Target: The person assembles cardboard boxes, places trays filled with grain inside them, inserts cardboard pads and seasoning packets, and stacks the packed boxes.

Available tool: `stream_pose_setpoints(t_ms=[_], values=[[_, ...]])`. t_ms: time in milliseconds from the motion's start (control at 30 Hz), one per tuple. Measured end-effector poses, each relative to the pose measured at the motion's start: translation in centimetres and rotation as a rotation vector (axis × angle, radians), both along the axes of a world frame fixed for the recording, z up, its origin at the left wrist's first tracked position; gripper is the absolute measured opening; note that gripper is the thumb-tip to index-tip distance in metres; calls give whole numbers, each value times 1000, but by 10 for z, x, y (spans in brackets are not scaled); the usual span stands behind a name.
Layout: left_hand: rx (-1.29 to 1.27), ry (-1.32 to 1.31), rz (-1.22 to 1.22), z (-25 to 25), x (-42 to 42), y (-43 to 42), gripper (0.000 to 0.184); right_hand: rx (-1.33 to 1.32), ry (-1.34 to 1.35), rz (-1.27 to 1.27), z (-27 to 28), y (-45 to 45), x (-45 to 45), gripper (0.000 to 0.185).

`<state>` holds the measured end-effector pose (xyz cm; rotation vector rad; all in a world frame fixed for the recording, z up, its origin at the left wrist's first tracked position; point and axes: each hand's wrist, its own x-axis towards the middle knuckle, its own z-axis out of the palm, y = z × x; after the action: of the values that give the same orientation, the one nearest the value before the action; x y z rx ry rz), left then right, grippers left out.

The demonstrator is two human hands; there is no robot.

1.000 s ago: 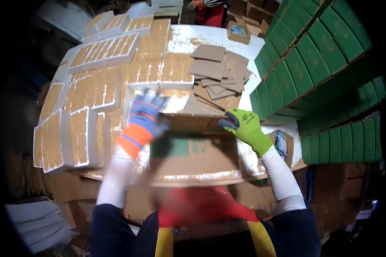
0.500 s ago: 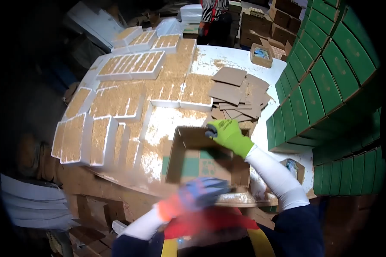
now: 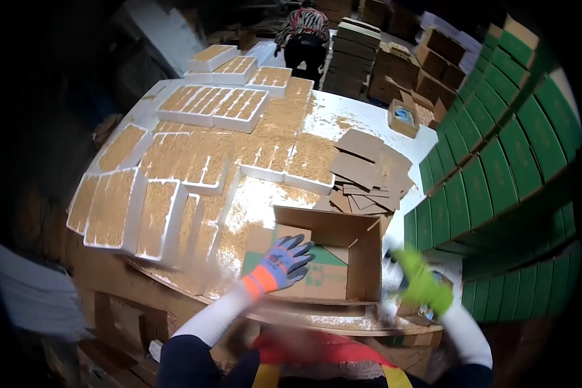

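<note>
An open-topped cardboard box (image 3: 365, 262) sits at the front of the white table, its inside facing up at me. My left hand (image 3: 279, 265), in a grey-purple glove with an orange cuff, is spread open over the box's left side. Nothing shows in its fingers, and I cannot tell if it presses on the box. Right of the box, my right hand (image 3: 423, 284) in a lime-green glove is smeared by motion. It hovers by a small carton (image 3: 445, 282) with colourful contents, partly hidden by the hand. Whether it holds anything is unclear.
White trays (image 3: 213, 110) filled with tan, sawdust-like grains cover the table's left and back. Flat cardboard pieces (image 3: 362, 161) lie behind the box. Green boxes (image 3: 491, 187) are stacked high on the right. Another person (image 3: 306, 39) stands bent over beyond the table.
My right hand has left the box's far edge and moved right and toward me. My left hand has shifted left and up, fingers now spread. The view has shifted too.
</note>
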<state>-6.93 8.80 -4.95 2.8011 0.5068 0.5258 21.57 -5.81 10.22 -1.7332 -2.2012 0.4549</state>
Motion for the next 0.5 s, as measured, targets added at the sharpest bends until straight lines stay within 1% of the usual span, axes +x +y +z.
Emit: stream_pose_setpoints(t_ms=[33,100,133,167,200,233,267,300,367,400,433,467,500], values=[[-12,1,15,0,3,-1,41,-158,-179,205,1,-16,-20,73],[-254,-150,-6,2,11,-6,43,-142,-194,283,-20,-22,-65,80],[-262,-144,0,5,10,-3,43,-76,-93,282,-56,-11,-58,77],[-542,-226,25,10,11,6,44,-427,64,352,-49,22,-48,69],[-817,-311,58,16,9,16,45,-607,172,220,-73,36,-34,60],[-1101,-384,91,20,3,19,45,-680,172,169,-86,52,-27,58],[-1393,-453,118,22,-3,16,46,-686,141,141,-84,60,-33,58],[-585,-151,2,29,3,6,45,-682,96,116,-80,69,-36,59],[8,137,51,16,14,-7,47,325,311,220,-71,76,-29,47],[73,44,91,16,15,-10,52,411,413,27,-47,81,-25,45],[69,51,97,17,17,-8,52,452,463,-67,-42,87,-16,44],[113,-91,133,19,14,-10,55,494,517,-160,-37,93,-6,42],[153,-230,184,20,9,-20,57,324,426,-285,-66,95,12,52]])
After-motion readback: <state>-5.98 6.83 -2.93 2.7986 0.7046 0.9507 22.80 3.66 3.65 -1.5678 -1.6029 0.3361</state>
